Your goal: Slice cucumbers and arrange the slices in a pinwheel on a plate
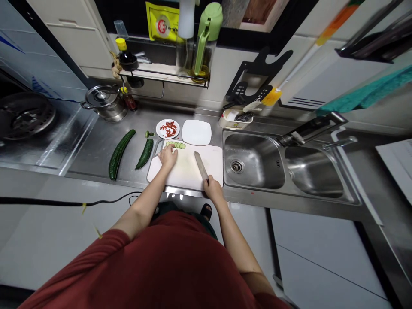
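My right hand (213, 187) is wrapped round the handle of a knife (200, 165), whose blade points away from me over the white cutting board (189, 171). At the board's far left edge, my left hand (168, 156) has its fingers apart and touches or hovers just beside a row of cucumber slices (179, 146). Left of the board lie a cut cucumber piece (145, 153) and a long whole cucumber (121, 154). Small green end pieces (149, 134) sit above the cut piece. Behind the board are a plate of chopped red pieces (168, 128) and a bare white plate (196, 132).
A double sink (254, 159) adjoins the board on the right. A lidded pot (106, 103) and a small sauce bottle (129, 99) stand at the back left, under a rack (161, 74) with bottles. The stove (25, 116) is far left.
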The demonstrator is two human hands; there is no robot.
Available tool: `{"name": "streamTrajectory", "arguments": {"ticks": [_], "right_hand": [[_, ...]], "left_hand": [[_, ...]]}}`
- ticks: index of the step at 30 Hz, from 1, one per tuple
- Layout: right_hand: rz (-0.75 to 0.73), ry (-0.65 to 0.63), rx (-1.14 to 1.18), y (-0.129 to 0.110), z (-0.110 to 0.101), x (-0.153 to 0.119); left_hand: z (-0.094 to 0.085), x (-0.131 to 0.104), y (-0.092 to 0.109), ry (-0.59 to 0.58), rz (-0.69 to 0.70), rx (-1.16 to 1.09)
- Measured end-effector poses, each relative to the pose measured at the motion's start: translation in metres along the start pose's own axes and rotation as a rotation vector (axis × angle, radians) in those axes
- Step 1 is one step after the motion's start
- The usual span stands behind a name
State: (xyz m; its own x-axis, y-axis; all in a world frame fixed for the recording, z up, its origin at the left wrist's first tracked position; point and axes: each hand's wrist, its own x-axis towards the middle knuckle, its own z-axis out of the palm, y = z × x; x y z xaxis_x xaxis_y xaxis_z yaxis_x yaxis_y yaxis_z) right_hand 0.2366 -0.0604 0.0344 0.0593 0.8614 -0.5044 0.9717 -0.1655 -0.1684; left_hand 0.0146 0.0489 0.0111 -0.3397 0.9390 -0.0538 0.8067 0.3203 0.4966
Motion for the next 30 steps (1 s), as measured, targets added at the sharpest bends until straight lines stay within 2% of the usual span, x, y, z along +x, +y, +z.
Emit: {"name": "streamTrajectory", "arguments": {"ticks": [5, 11, 18, 24, 30], "right_hand": [[0.004, 0.0, 0.003, -0.001, -0.001, 0.0], [-0.019, 0.022, 0.01, 0.003, 0.005, 0.002], [-0.015, 0.023, 0.016, 0.003, 0.005, 0.003], [-0.014, 0.016, 0.03, 0.004, 0.005, 0.003], [-0.015, 0.026, 0.033, 0.004, 0.005, 0.004]], "left_hand": [[0.01, 0.013, 0.015, -0.061, 0.158, 0.079], [0.015, 0.026, 0.023, -0.113, 0.217, 0.162], [0.021, 0.032, 0.023, -0.142, 0.205, 0.154], [0.017, 0.031, 0.023, -0.111, 0.204, 0.154], [0.015, 0.025, 0.016, -0.151, 0.091, -0.003]]}}
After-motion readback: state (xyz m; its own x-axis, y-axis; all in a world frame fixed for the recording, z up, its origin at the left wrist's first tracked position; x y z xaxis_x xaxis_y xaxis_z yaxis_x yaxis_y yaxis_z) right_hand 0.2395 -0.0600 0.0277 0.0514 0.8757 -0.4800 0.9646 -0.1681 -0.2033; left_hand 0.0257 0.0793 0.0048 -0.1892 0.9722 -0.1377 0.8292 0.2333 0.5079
